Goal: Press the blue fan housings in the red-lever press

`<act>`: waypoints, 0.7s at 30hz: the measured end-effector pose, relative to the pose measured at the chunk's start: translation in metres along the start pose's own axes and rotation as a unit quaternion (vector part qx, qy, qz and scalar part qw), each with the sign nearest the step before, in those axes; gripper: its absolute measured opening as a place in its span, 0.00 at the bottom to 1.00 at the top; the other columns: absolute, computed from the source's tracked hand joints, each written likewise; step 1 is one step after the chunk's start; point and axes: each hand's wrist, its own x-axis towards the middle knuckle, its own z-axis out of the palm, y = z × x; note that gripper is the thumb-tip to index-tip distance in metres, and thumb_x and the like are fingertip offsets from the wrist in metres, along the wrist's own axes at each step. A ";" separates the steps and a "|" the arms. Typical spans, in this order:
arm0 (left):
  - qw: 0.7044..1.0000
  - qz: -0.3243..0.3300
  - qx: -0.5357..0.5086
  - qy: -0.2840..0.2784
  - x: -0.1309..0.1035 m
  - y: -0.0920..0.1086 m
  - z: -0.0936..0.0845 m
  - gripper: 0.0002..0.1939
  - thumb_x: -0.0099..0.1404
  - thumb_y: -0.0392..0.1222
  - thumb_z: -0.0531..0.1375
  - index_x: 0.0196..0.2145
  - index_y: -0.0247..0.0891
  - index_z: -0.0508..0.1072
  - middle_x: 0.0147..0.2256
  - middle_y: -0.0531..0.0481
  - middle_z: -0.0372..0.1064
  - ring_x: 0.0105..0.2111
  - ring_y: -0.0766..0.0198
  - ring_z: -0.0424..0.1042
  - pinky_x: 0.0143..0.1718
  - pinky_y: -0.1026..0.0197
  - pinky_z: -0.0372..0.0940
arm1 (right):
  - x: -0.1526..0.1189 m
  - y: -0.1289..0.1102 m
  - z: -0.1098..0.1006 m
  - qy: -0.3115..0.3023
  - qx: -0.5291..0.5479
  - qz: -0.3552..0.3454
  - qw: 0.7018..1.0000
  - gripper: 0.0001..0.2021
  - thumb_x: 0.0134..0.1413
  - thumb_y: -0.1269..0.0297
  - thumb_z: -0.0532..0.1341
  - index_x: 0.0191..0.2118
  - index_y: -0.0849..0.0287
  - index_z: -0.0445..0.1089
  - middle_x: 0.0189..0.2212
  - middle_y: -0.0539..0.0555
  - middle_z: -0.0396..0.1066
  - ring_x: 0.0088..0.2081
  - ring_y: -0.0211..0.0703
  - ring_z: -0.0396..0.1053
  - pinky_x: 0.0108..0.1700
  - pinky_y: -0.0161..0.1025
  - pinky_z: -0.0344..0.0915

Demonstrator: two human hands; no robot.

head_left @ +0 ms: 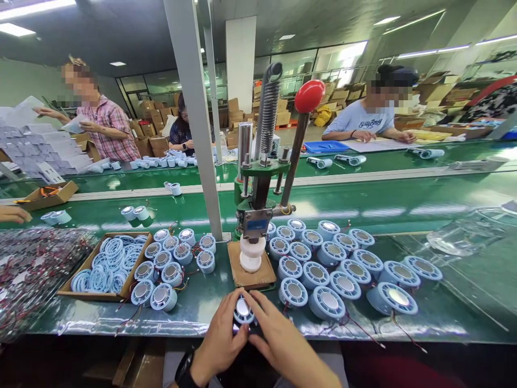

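Observation:
My left hand (223, 330) and my right hand (273, 330) are wrapped around a light-blue round housing (243, 311) with a silver disc on top, at the bench's front edge. Fingers cover its sides, and the fingertips of both hands almost meet above it. Just beyond stands a hand press with a red-knobbed lever (309, 96). Its white round pressing piece (252, 253) sits over a brown base plate (238, 277). Similar housings with thin wires stand in groups on the left (162, 296) and right (328, 302) of the press.
A cardboard box (64, 291) holds light-blue rings (115, 258). Wired metal parts (36, 275) are heaped at the far left. A grey post (197, 118) rises behind the bench. Beyond the green conveyor (363, 194) several co-workers sit or stand. Another person's hand (14, 214) shows at left.

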 end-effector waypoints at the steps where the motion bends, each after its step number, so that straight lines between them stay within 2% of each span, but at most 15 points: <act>1: 1.000 -0.016 -0.006 0.012 0.001 0.002 -0.001 0.33 0.59 0.34 0.58 0.63 0.36 0.62 0.62 0.39 0.63 0.62 0.50 0.63 0.64 0.44 0.59 | 0.011 -0.006 -0.028 0.018 -0.023 -0.021 0.999 0.36 0.50 0.74 0.59 0.67 0.51 0.57 0.61 0.58 0.64 0.59 0.54 0.67 0.55 0.48 0.72; 3: 0.998 -0.046 -0.025 0.033 0.008 0.009 -0.012 0.33 0.52 0.33 0.60 0.58 0.37 0.68 0.55 0.41 0.71 0.55 0.49 0.70 0.60 0.47 0.63 | 0.045 -0.023 -0.093 0.104 -0.063 -0.068 0.990 0.31 0.54 0.70 0.62 0.65 0.51 0.61 0.60 0.57 0.65 0.59 0.54 0.67 0.56 0.52 0.71; 6: 0.994 -0.044 -0.055 0.078 0.032 0.021 -0.042 0.29 0.50 0.34 0.62 0.52 0.37 0.72 0.47 0.45 0.77 0.47 0.51 0.74 0.54 0.51 0.67 | 0.123 -0.051 -0.193 0.266 -0.117 -0.113 0.950 0.24 0.59 0.67 0.62 0.60 0.61 0.66 0.57 0.60 0.68 0.59 0.50 0.66 0.58 0.52 0.65; 7: 0.993 -0.032 -0.066 0.094 0.043 0.023 -0.052 0.28 0.50 0.35 0.63 0.52 0.36 0.72 0.47 0.45 0.77 0.47 0.52 0.75 0.53 0.51 0.67 | 0.152 -0.059 -0.219 0.321 -0.128 -0.108 0.932 0.23 0.59 0.65 0.61 0.59 0.67 0.66 0.56 0.61 0.68 0.59 0.49 0.66 0.57 0.50 0.64; 9: 0.990 -0.002 -0.093 0.107 0.066 0.026 -0.064 0.27 0.51 0.35 0.63 0.51 0.34 0.72 0.46 0.44 0.77 0.46 0.52 0.75 0.53 0.51 0.67 | 0.205 -0.070 -0.255 0.362 -0.116 -0.076 0.922 0.28 0.60 0.58 0.52 0.56 0.80 0.63 0.52 0.63 0.70 0.55 0.46 0.68 0.49 0.43 0.63; 10: 0.989 0.012 -0.106 0.105 0.077 0.026 -0.066 0.27 0.51 0.35 0.63 0.51 0.34 0.72 0.46 0.44 0.77 0.46 0.53 0.75 0.53 0.51 0.67 | 0.227 -0.073 -0.264 0.351 -0.094 -0.057 0.930 0.33 0.60 0.56 0.42 0.53 0.86 0.62 0.49 0.64 0.71 0.51 0.42 0.70 0.43 0.40 0.63; 12: 0.987 0.036 -0.127 0.086 0.097 0.025 -0.062 0.28 0.51 0.35 0.64 0.51 0.33 0.72 0.46 0.44 0.77 0.45 0.54 0.75 0.51 0.52 0.68 | 0.256 -0.074 -0.269 0.290 -0.028 -0.036 0.956 0.43 0.48 0.59 0.23 0.46 0.94 0.59 0.43 0.66 0.71 0.41 0.33 0.72 0.33 0.36 0.59; 14: 0.987 0.051 -0.138 0.063 0.115 0.023 -0.051 0.29 0.51 0.33 0.65 0.53 0.33 0.71 0.47 0.44 0.77 0.44 0.56 0.76 0.49 0.54 0.69 | 0.267 -0.071 -0.263 0.252 0.045 -0.037 0.966 0.46 0.40 0.63 0.17 0.44 0.97 0.57 0.41 0.69 0.70 0.34 0.27 0.72 0.27 0.32 0.55; 16: 0.986 0.065 -0.149 0.041 0.129 0.020 -0.039 0.28 0.52 0.32 0.65 0.53 0.31 0.71 0.48 0.42 0.77 0.44 0.57 0.76 0.48 0.56 0.70 | 0.267 -0.065 -0.254 0.263 0.102 -0.047 0.958 0.43 0.47 0.62 0.21 0.46 0.97 0.58 0.41 0.70 0.71 0.30 0.25 0.72 0.27 0.28 0.54; 18: 0.985 0.077 -0.152 0.022 0.138 0.018 -0.031 0.27 0.53 0.32 0.65 0.52 0.30 0.71 0.48 0.41 0.77 0.45 0.56 0.76 0.48 0.57 0.70 | 0.269 -0.060 -0.250 0.282 0.134 -0.053 0.948 0.36 0.58 0.62 0.31 0.47 0.94 0.61 0.40 0.70 0.73 0.25 0.22 0.71 0.27 0.24 0.55; 21: 0.986 0.094 -0.135 0.004 0.139 0.015 -0.031 0.26 0.55 0.33 0.67 0.52 0.32 0.72 0.46 0.43 0.78 0.44 0.56 0.76 0.46 0.57 0.71 | 0.275 -0.062 -0.254 0.292 0.162 -0.046 0.941 0.28 0.63 0.64 0.39 0.48 0.90 0.63 0.39 0.68 0.75 0.20 0.17 0.67 0.27 0.25 0.57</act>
